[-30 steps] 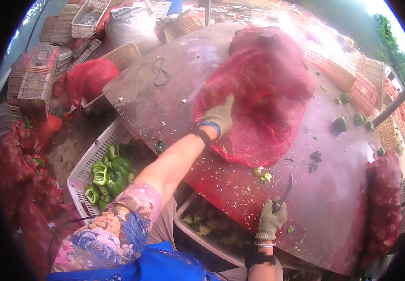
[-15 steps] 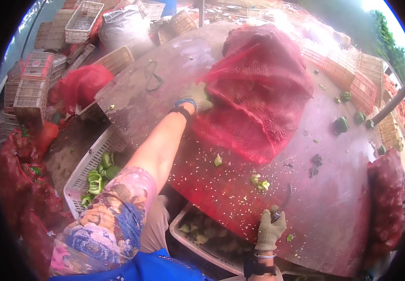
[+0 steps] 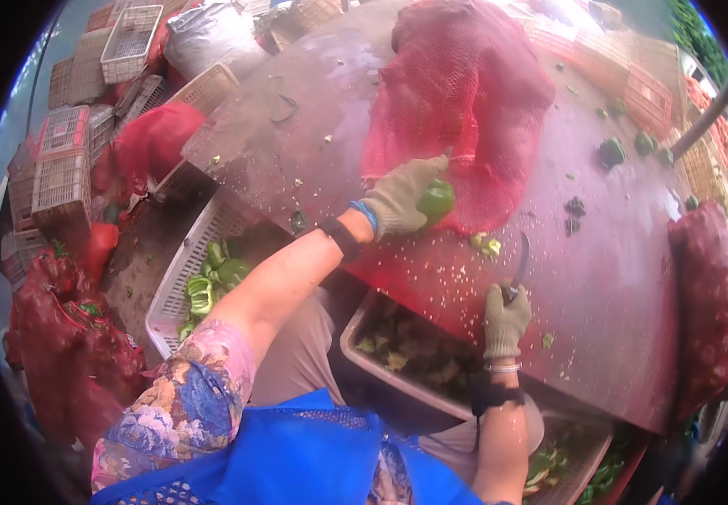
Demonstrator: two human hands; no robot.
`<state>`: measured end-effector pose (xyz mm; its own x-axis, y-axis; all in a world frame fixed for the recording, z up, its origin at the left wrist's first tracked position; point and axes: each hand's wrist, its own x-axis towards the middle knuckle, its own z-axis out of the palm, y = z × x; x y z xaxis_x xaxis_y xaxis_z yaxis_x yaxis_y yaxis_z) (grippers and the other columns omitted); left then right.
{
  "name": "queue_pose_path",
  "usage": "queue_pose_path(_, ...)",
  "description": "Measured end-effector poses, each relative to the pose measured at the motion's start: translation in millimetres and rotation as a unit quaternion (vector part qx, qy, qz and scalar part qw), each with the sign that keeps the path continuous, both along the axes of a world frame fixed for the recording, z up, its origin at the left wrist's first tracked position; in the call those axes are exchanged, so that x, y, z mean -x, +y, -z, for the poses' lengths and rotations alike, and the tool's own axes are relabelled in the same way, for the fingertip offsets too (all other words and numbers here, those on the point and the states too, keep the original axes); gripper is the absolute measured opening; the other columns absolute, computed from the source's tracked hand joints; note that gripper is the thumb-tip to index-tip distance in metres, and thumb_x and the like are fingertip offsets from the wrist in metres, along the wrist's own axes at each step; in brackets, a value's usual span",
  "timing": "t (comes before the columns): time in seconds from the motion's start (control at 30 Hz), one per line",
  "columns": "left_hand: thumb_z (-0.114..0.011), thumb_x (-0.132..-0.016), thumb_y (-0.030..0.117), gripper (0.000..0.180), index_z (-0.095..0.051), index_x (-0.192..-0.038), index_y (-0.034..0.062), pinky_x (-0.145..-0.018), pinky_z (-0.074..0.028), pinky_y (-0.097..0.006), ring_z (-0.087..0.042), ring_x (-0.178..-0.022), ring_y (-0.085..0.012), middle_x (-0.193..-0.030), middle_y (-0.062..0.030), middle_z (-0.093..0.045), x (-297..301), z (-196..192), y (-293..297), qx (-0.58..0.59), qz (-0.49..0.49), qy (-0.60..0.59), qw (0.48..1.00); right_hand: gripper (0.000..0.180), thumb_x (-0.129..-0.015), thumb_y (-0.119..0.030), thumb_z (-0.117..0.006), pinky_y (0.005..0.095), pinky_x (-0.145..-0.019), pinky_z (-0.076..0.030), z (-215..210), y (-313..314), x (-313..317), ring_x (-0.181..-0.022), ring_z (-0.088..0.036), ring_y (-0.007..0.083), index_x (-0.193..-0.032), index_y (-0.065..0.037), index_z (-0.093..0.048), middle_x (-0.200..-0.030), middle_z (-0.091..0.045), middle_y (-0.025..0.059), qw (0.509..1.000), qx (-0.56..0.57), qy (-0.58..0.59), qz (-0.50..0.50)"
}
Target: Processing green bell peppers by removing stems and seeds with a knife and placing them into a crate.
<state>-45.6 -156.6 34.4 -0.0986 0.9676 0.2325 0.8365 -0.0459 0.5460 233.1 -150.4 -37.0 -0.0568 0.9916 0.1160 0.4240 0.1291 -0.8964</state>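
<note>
A wide dark red table [image 3: 633,278] fills most of the view, speckled with pale seeds. On its far half a large red mesh sack [image 3: 465,101] is lying, its long axis running away from the person and its open mouth turned toward the near edge. A second, full mesh sack [image 3: 705,295] is stood at the right end of the table. To the left, below the table, a white crate [image 3: 180,278] of cut green pieces is seen, and a grey tub [image 3: 364,358] of scraps is set under the near edge.

The left hand [image 3: 402,198], gloved, is closed around a green pepper [image 3: 436,200] just at the mouth of the sack; the fingers are curled snugly over it, and which way the pepper points cannot be told. The right hand [image 3: 505,320], also gloved, is shut in a fist round the handle of a knife [image 3: 520,265], whose blade is pointed up and away across the table. Small pepper bits [image 3: 488,245] are left between the two hands.
</note>
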Motion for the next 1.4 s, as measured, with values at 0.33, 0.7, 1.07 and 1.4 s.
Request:
queue_pose_path(0.33,-0.082,-0.063,0.022,0.071,-0.048,-0.122,0.0058,-0.098,-0.041,-0.043,-0.051,-0.114,-0.0354,-0.118,-0.0188,-0.054,-50,15,-32,0.056,-0.071,-0.114,0.989,0.023,-0.081,-0.023,-0.07,0.0356,-0.066,-0.049,-10,-23,3,-0.067,-0.062,0.0209,-0.091,-0.003,-0.064,-0.073,-0.065,0.0092,0.998,0.041,-0.018,-0.043)
queue_pose_path(0.7,-0.078,-0.067,0.001,0.088,-0.031,-0.141,0.0036,-0.1,-0.044,-0.032,-0.052,-0.116,-0.0243,-0.126,-0.0127,-0.051,-79,23,-50,-0.138,0.166,-0.111,0.97,0.035,-0.087,-0.02,-0.07,0.025,-0.058,-0.048,-11,-12,21,-0.069,-0.057,0.0072,-0.115,-0.002,-0.062,-0.082,-0.062,-0.0003,0.961,0.145,0.214,-0.102)
queue_pose_path(1.07,-0.075,-0.077,0.004,0.049,-0.052,-0.121,0.0025,-0.098,-0.044,-0.032,-0.051,-0.115,-0.0186,-0.122,-0.01,-0.054,-92,78,-71,-0.083,-0.057,-0.358,0.928,0.034,-0.082,-0.026,-0.075,0.0266,-0.057,-0.048,-33,-50,17,-0.062,-0.057,0.009,-0.105,-0.004,-0.063,-0.074,-0.061,0.0017,0.956,0.242,0.164,-0.021)
queue_pose_path(1.4,-0.067,-0.085,0.013,0.029,-0.054,-0.109,0.0032,-0.09,-0.046,-0.037,-0.056,-0.102,-0.029,-0.108,-0.0168,-0.053,-119,68,-62,-0.119,0.015,-0.333,0.935,0.076,-0.074,-0.035,-0.082,0.0353,-0.084,-0.051,-14,-18,47,-0.097,-0.064,0.0225,-0.13,0.005,-0.05,-0.11,-0.065,0.018,0.998,-0.039,0.052,-0.014)
